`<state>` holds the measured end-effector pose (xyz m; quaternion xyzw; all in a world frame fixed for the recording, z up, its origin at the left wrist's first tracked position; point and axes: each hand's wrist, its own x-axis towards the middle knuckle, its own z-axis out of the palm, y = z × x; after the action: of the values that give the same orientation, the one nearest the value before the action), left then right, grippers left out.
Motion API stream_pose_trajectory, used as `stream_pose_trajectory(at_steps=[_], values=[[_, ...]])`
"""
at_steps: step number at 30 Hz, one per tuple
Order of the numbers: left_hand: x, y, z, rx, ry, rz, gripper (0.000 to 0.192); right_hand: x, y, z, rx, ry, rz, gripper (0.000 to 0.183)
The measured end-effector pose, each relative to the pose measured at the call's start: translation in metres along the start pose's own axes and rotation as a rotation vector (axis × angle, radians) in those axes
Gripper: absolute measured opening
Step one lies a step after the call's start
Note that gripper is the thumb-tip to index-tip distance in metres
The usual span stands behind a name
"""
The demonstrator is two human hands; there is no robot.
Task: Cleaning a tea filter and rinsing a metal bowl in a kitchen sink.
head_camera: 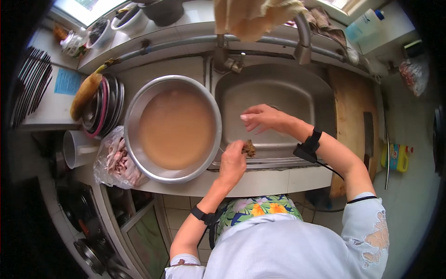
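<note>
My left hand (232,161) is closed around a small, rough brown clump (250,149), which sticks out past the fingers over the sink's front edge. What the clump is made of I cannot tell. My right hand (266,119) hovers over the stainless-steel sink (292,87), fingers bent and apart, holding nothing. To the left of the sink stands a large metal basin (131,139) of cloudy, brownish water (177,129); my left hand is close to its right rim.
A clear plastic bag of raw chicken feet (120,160) lies against the basin. Behind it are a white jug (75,150) and stacked metal bowls (113,104). A faucet (303,45) overhangs the sink. At right lies a wooden board (350,94) with a dark-bladed knife (368,136).
</note>
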<state>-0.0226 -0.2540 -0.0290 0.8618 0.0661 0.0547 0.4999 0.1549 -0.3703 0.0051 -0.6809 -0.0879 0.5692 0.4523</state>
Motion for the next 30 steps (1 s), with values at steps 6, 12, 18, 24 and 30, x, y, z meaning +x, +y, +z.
stream_pose_trajectory(at_steps=[6,12,18,24,30], values=[[-0.002,0.004,-0.001,-0.053,0.040,0.027,0.027,0.028,-0.049,0.047,0.200,-0.164,-0.040,0.081],[-0.013,0.017,-0.014,-0.014,0.051,0.043,0.027,0.068,-0.052,0.076,0.269,0.017,-0.097,0.042],[-0.024,0.047,-0.047,0.015,0.058,0.099,0.026,0.073,-0.041,0.078,0.300,0.211,-0.148,0.023],[-0.033,0.084,-0.105,-0.052,0.143,0.012,0.024,0.036,-0.029,0.066,0.362,0.220,-0.207,0.023],[-0.023,0.095,-0.151,-0.212,0.363,-0.082,0.022,-0.008,-0.002,0.044,0.360,0.320,-0.161,0.026]])
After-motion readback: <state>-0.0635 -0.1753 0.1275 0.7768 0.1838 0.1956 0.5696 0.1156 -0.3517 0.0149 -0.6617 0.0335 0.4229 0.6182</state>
